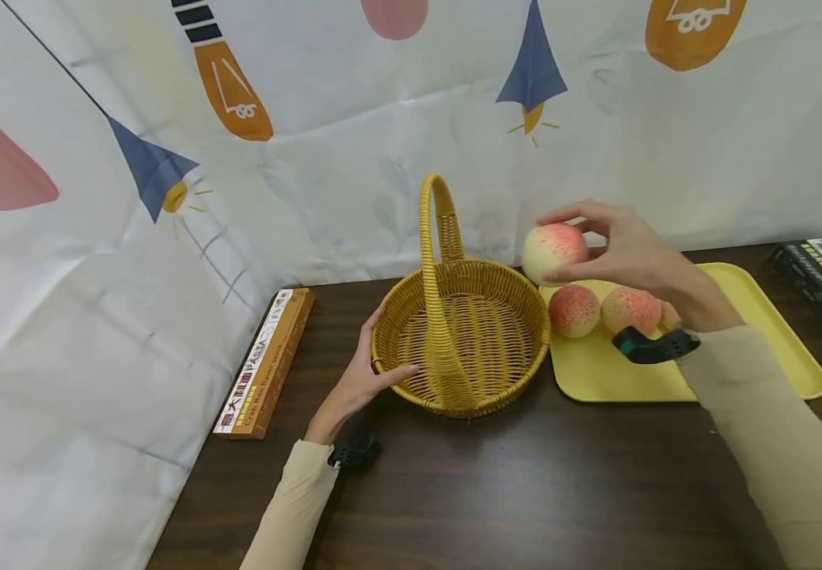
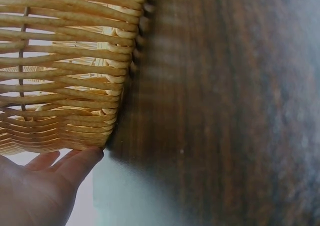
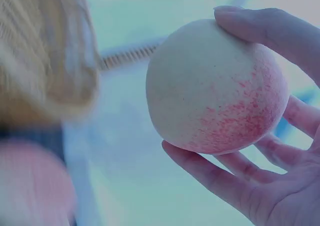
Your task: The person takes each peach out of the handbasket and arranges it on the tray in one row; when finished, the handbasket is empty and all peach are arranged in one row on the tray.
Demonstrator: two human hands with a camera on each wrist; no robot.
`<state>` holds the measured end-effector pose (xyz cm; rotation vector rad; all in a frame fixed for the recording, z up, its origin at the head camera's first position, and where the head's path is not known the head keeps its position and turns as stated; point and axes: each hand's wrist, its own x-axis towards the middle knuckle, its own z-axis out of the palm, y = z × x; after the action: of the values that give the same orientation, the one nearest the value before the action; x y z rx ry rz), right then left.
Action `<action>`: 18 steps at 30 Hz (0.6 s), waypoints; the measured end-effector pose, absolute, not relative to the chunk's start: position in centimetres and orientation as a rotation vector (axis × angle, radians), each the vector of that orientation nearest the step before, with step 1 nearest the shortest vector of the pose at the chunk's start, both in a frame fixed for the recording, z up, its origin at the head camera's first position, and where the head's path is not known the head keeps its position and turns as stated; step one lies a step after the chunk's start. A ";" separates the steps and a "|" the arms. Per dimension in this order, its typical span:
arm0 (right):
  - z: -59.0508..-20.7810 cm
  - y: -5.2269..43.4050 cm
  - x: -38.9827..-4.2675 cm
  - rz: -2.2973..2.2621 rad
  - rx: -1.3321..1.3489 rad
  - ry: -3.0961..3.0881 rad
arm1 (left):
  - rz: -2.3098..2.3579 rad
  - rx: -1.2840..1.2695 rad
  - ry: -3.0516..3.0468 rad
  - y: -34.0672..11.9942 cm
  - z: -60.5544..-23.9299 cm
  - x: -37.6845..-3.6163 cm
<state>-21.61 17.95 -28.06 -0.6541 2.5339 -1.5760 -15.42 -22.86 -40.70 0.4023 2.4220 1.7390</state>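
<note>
The right hand (image 1: 628, 253) is grasping a peach (image 1: 553, 252) between thumb and fingertips, holding it in the air just right of the basket (image 1: 462, 332), above the near-left corner of the yellow tray (image 1: 760, 317). The right wrist view is showing the fingers (image 3: 235, 183) cupping the fruit from below and one finger lying across its top, so the grip looks secure but light. Two more peaches (image 1: 599, 310) are lying on the tray, touching each other.

The left hand (image 1: 361, 380) is resting on the basket's left rim, fingers relaxed and straight along the weave, thumb curling over the edge; it is steadying rather than clenching.

To do this well, the peach probably needs carrying leftwards over the right rim while staying clear of the upright handle (image 1: 438, 237), which is crossing the middle of the basket. Lowering it onto the right half of the woven floor before letting go should be keeping it from rolling or bouncing. The left hand's bracing seems worth keeping, since the basket looks light on the dark table (image 1: 525, 491).
</note>
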 end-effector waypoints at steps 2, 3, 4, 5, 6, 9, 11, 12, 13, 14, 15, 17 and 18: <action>-27.8 21.1 -20.6 -1.567 -0.560 2.620 | 1.728 0.397 2.433 -22.9 -40.6 -15.5; -27.9 22.6 -20.1 -1.556 -0.508 2.669 | 1.720 0.395 2.440 -22.9 -40.5 -15.5; -28.1 24.0 -19.7 -1.535 -0.457 2.723 | 1.711 0.393 2.451 -22.9 -40.5 -15.5; -28.3 25.4 -19.3 -1.508 -0.418 2.777 | 1.700 0.397 2.459 -22.9 -40.5 -15.4; -28.6 26.6 -19.0 -1.476 -0.372 2.828 | 1.697 0.400 2.461 -22.9 -40.5 -15.4; -29.8 29.8 -18.0 -1.395 -0.256 2.974 | 1.693 0.409 2.468 -22.9 -40.6 -15.5; -30.9 31.5 -17.5 -1.371 -0.206 3.028 | 1.685 0.410 2.473 -23.0 -40.8 -15.4; -31.4 32.2 -17.3 -1.354 -0.169 3.051 | 1.688 0.412 2.472 -23.0 -40.8 -15.5; -31.9 33.0 -17.2 -1.350 -0.141 3.068 | 1.681 0.415 2.477 -23.0 -40.9 -15.5; -32.3 33.7 -17.1 -1.328 -0.111 3.091 | 1.683 0.412 2.476 -23.0 -40.9 -15.5; -32.7 34.2 -17.0 -1.308 -0.098 3.098 | 1.681 0.412 2.477 -23.1 -40.9 -15.5; -33.4 35.2 -17.0 -1.244 -0.058 3.113 | 1.675 0.416 2.483 -23.1 -40.9 -15.5; -33.8 35.6 -17.1 -1.201 -0.038 3.119 | 1.674 0.417 2.487 -23.1 -40.9 -15.5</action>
<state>-17.12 35.62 -33.79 -0.0385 3.1188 -1.2013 -15.54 -23.06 -40.90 0.4169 2.4871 1.6739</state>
